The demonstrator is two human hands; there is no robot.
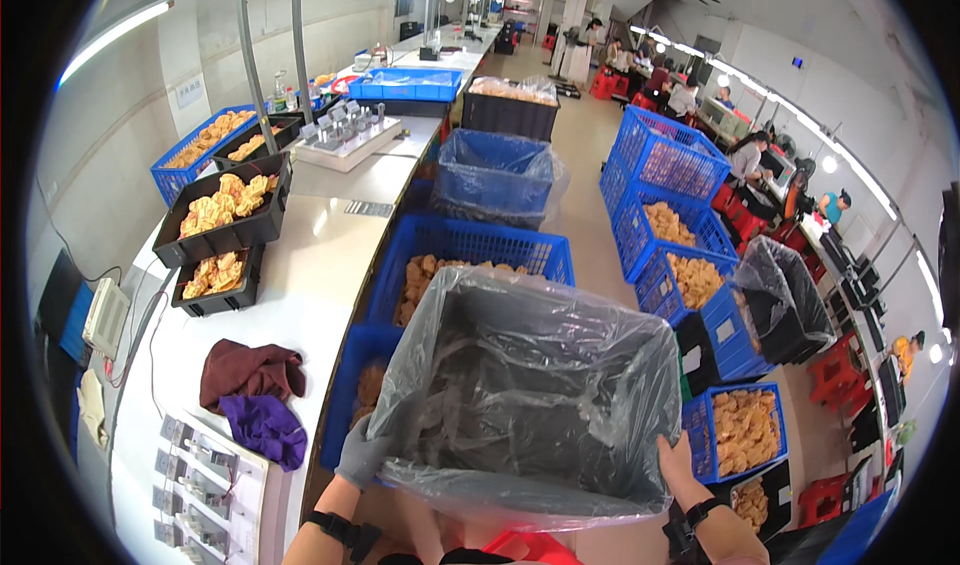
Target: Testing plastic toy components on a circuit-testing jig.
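A dark crate (530, 420) lined with a clear plastic bag is held in front of my body, tilted so its inside faces me. Only the crumpled liner shows inside it. My left hand (362, 455), in a grey glove, grips the near left side. At the right side, my bare right hand (674, 459) is closed on the rim through the plastic. The fingers of both hands are partly hidden by the crate and bag. Behind the crate, a blue crate (545, 250) of tan, lumpy bundled pieces stands partly covered.
To the left, a long white table (330, 265) carries black trays (225, 210) of tan pieces, a maroon cloth (245, 373), a purple cloth (265, 430) and a fixture board (215, 490). Blue crates (665, 170) are stacked right of the aisle. A lined black crate (785, 305) stands beside them. People sit farther right.
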